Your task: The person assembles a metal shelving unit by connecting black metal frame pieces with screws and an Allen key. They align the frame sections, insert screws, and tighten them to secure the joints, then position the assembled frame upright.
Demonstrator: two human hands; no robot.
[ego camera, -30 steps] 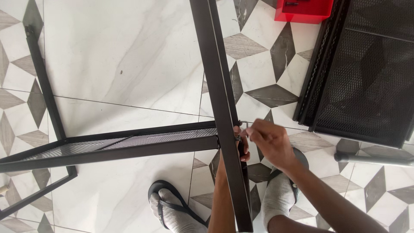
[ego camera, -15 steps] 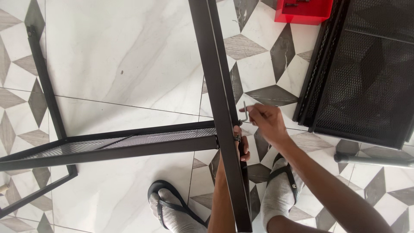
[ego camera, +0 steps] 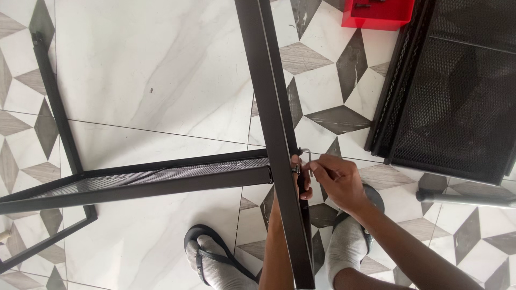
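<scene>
At the joint where the mesh shelf (ego camera: 161,174) meets the dark upright post (ego camera: 271,123), the left hand (ego camera: 301,174) wraps the post to steady it, while the right hand (ego camera: 336,180) pinches a small hex key (ego camera: 307,158) set into the joint, above the tiled floor (ego camera: 150,70)

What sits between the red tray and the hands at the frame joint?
In the head view, only bare patterned floor tile lies between the red tray and the right hand. The long dark upright bar runs alongside that stretch, on its left.
</scene>
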